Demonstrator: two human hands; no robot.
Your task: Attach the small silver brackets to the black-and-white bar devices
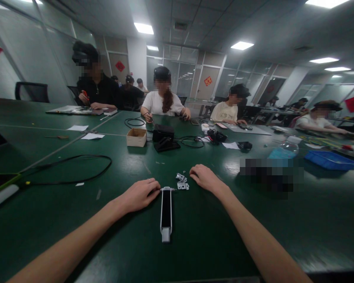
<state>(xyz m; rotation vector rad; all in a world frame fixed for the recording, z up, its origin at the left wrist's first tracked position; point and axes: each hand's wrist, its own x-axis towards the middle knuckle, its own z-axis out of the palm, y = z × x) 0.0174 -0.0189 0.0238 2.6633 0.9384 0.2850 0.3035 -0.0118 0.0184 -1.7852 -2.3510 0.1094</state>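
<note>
In the head view, my left hand point(143, 193) rests on the green table with loosely bent fingers and thumb apart. Its fingertips come up against the top end of a long, narrow item with a white frame and black middle point(166, 212). A thin silvery crosspiece lies across that end; a pale block forms the near end. To the right of its top lies a small cluster of bent metal brackets point(182, 182). My right hand point(205, 177) lies just beyond them on the right, fingers loosely curved down to the tabletop, with no object visible in it.
Ahead stand a small cardboard box point(136, 138) and a black device on a stand point(165, 139). A black cable point(106, 157) loops at left. A plastic bottle point(284, 149) and blue tray point(332, 160) are at right. Several people sit across the table.
</note>
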